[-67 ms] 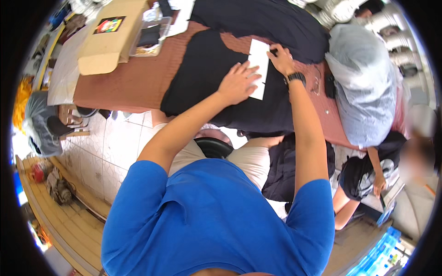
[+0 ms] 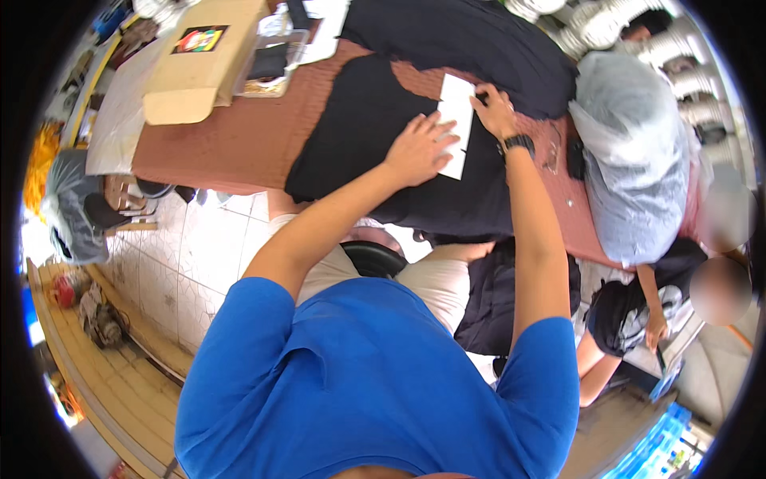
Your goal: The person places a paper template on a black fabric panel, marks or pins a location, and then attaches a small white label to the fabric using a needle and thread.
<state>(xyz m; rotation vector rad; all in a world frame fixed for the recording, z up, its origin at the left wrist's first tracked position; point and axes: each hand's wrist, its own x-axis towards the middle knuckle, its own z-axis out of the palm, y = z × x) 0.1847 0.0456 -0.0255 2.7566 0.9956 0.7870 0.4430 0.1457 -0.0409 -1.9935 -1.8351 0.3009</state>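
A white card strip [image 2: 455, 162] with small notches along its edges lies on a black cut piece of fabric [image 2: 359, 108], which is spread over the brown-covered table. Across the strip's left side rests my left hand [image 2: 420, 149], its fingers spread and flat. My right hand [image 2: 496, 112], below a black wristwatch [image 2: 519, 144], is at the strip's upper right edge with its fingers bent together. Something small and dark shows at those fingertips; its kind cannot be made out.
More black fabric [image 2: 463, 36] covers the table's far side. An open cardboard box [image 2: 187, 76] and a clear plastic tub [image 2: 275, 68] stand far left. On the right are a large plastic-wrapped bundle [image 2: 630, 152] and a seated person [image 2: 638, 311]. The brown table cover [image 2: 215, 152] shows at left.
The whole view has shifted slightly right and down. Both hands keep their places on the white strip.
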